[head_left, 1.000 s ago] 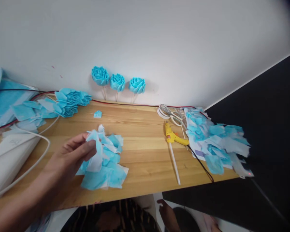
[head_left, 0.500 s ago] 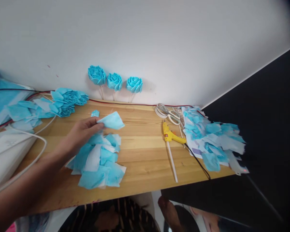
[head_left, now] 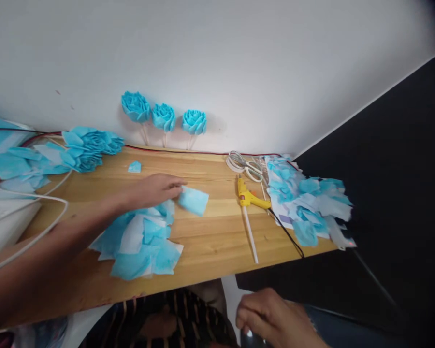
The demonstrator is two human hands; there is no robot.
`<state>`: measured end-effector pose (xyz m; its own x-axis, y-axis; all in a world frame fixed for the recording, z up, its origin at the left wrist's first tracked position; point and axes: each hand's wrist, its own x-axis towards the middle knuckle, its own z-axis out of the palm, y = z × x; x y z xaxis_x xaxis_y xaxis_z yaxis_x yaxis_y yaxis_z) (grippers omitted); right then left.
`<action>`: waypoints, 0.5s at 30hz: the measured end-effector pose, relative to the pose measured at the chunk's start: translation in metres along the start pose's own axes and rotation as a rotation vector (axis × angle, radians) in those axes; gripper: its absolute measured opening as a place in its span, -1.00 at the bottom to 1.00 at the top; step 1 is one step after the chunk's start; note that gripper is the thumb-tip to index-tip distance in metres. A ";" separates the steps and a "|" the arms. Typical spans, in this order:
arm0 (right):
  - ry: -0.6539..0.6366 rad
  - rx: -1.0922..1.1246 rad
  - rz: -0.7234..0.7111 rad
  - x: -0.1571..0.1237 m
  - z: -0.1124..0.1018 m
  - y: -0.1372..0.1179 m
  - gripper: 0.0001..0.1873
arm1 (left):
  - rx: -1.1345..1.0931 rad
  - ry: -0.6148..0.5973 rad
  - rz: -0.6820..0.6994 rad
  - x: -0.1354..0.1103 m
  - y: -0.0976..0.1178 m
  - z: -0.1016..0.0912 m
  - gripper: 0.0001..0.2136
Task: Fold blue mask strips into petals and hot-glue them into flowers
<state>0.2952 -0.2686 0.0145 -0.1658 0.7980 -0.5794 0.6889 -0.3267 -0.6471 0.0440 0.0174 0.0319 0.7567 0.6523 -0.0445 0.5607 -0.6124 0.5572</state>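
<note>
My left hand (head_left: 159, 189) reaches over the table and pinches the corner of a light blue fabric piece (head_left: 194, 200) between thumb and fingers. Below it lies a pile of blue and white fabric pieces (head_left: 139, 244), partly covered by my forearm. A small blue scrap (head_left: 134, 167) rests behind the hand. My right hand (head_left: 273, 316) is off the table's front edge, low in the view, with its fingers curled closed. A dark, shiny patch shows beneath those fingers; whether it is held I cannot tell.
Three blue fabric roses (head_left: 164, 117) on sticks lean on the wall. More roses (head_left: 90, 147) lie at left. A yellow glue gun (head_left: 248, 195), scissors (head_left: 246, 166) and another fabric pile (head_left: 311, 208) are at right. A white cable (head_left: 63, 205) crosses the left side.
My left hand has moved right with the fabric piece, away from above the pile. My right hand has risen into clearer view, its fingers curled. The view has shifted slightly.
</note>
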 end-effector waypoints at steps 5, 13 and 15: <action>0.361 0.292 -0.230 0.050 -0.012 -0.055 -0.51 | 0.302 0.170 0.209 0.003 0.018 0.013 -0.55; 0.455 0.375 -0.376 0.093 -0.009 -0.071 -0.57 | -0.179 0.152 0.307 -0.048 0.065 0.033 -0.85; 0.476 0.262 -0.409 0.092 -0.009 -0.074 -0.59 | -0.239 0.138 0.234 -0.051 0.066 0.040 -0.88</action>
<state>0.2354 -0.1663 0.0141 -0.0065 0.9998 -0.0201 0.4337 -0.0153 -0.9009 0.0555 -0.0744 0.0379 0.7937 0.5710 0.2099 0.2715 -0.6412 0.7177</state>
